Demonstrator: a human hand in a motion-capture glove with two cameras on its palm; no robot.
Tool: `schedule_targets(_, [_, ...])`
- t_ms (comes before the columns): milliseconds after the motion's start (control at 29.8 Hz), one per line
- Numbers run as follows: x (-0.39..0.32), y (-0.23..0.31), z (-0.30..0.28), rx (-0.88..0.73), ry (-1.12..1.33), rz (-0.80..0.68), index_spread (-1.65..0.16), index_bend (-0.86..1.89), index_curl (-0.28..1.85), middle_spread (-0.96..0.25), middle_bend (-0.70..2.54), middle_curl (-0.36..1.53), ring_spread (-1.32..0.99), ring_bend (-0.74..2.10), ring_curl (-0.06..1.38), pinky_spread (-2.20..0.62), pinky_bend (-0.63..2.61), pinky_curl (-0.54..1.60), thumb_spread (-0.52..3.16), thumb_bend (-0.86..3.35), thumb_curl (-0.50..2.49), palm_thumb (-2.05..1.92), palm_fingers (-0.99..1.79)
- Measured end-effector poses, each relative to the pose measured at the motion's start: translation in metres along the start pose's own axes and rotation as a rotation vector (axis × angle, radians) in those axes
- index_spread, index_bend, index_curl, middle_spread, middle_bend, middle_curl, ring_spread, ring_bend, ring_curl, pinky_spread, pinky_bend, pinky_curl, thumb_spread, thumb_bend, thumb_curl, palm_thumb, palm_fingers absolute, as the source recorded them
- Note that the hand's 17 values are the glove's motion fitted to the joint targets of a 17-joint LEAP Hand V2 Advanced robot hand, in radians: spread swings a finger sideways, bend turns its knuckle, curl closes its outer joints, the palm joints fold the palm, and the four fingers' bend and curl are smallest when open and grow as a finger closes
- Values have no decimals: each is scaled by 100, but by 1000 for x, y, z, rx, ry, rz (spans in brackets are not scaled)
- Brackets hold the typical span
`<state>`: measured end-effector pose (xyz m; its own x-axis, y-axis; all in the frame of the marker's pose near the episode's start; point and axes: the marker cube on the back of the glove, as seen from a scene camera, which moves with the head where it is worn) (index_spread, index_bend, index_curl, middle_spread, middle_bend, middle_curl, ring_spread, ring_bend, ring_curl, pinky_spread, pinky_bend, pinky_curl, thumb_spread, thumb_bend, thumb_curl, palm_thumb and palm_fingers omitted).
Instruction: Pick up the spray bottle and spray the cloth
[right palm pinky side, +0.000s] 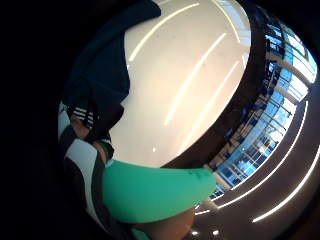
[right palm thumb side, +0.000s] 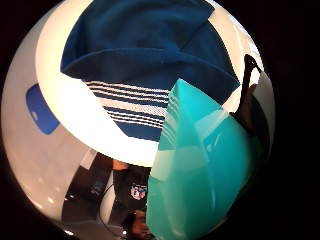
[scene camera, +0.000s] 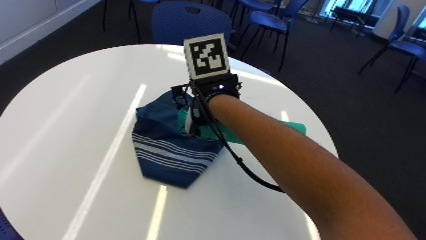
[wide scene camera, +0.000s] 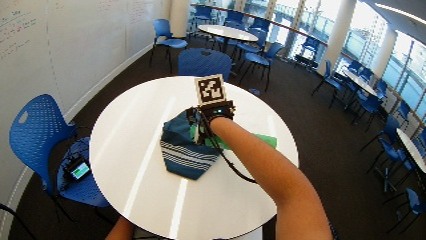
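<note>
One gloved hand (scene camera: 200, 107) gripping bottle (scene camera: 216, 131) above cloth (scene camera: 170, 145)

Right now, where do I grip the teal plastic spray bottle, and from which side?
Round the broad body of the teal plastic spray bottle, from above: it lies on its side by the blue striped cloth on the white round table, under the black-gloved right hand.
</note>
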<state>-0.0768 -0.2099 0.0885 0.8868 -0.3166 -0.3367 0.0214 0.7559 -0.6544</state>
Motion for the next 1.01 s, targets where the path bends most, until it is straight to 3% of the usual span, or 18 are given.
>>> schedule_targets(369, [-9, 12, -9, 25, -71, -81, -29, 35, 59, -18, 54, 49, -20, 58, 45, -18, 36, 38, 36, -3, 82, 92, 134])
schedule_targets(1005, [-39, 68, -93, 330, -786, -429, -29, 34, 59, -18, 54, 49, -20, 58, 45, -17, 36, 38, 36, -3, 83, 92, 134])
